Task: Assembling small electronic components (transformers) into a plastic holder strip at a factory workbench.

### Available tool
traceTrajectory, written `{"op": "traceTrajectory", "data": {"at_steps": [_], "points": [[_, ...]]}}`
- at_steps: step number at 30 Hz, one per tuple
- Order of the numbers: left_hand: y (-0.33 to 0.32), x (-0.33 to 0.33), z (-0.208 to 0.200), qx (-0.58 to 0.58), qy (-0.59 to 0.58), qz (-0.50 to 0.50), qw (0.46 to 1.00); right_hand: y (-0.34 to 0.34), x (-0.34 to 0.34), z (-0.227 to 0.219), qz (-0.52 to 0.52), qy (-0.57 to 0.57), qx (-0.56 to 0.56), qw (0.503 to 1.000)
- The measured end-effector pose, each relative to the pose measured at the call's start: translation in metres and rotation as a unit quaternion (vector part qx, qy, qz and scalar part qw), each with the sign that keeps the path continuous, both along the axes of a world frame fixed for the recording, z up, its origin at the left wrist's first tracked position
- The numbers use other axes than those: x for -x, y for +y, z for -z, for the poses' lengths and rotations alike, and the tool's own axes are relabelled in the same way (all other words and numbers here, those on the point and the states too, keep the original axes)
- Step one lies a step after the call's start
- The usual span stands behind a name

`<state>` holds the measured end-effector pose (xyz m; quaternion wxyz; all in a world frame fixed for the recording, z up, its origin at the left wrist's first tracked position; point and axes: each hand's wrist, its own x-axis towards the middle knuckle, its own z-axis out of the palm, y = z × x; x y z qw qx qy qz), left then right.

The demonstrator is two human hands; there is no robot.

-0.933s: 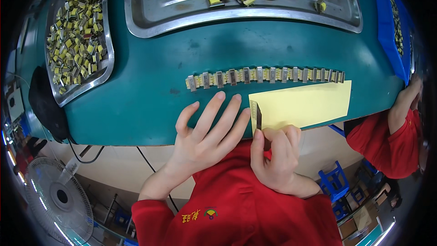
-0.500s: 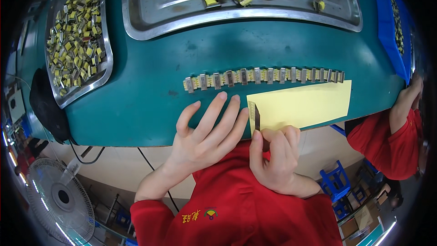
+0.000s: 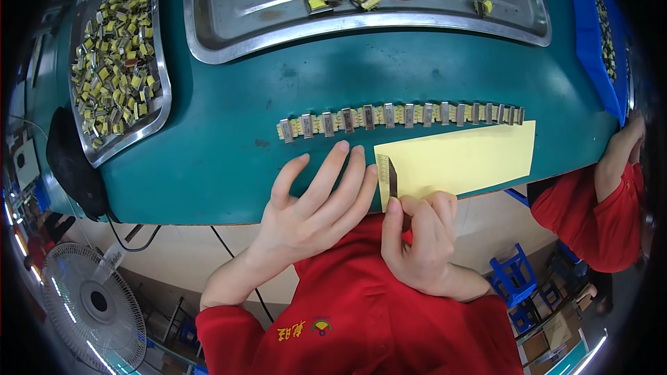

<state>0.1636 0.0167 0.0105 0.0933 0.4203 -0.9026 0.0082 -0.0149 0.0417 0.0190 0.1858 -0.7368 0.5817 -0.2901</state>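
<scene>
My right hand is closed in a pinch on a thin, dark, pointed blade. That blade lies over the left end of a yellow sheet, beside a narrow strip of tiny pale labels. My left hand has its fingers spread and holds nothing; its fingertips are at the sheet's left edge and just below a row of components. Whether the left hand touches the sheet I cannot tell. The row consists of several small transformers with yellow windings and metal cores, set side by side in a gentle curve.
Beyond the row is a large metal tray with more transformers. Another full tray stands at the left, near a black object. A blue bin is at the far right, near another person's arm. A fan is lower left.
Both hands keep almost the same pose. The trays, row and sheet appear shifted very slightly in the picture; nothing has been taken up or let go.
</scene>
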Motion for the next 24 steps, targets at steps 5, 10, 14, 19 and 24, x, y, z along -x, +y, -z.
{"op": "traceTrajectory", "data": {"at_steps": [5,10,14,19,24], "points": [[0.0012,0.0042,-0.0005,0.0,0.014,-0.027,1.0,-0.0002,-0.0007,0.0012,0.003,-0.008,0.004,1.0],[0.0008,0.0041,-0.0018,0.001,0.01,-0.024,1.0,0.0002,-0.0005,0.0011,0.005,-0.01,0.009,1.0],[0.0013,0.0042,-0.0014,-0.001,0.013,-0.026,1.0,0.001,-0.0003,0.0022,0.004,-0.014,0.009,1.0],[0.0011,0.0044,-0.0019,0.001,0.013,-0.026,1.0,0.0004,0.0006,0.002,0.003,-0.018,0.013,1.0],[-0.0003,0.0052,-0.0044,0.002,0.011,-0.023,1.0,-0.0007,0.0032,-0.0023,0.011,-0.046,-0.006,0.999]]}}
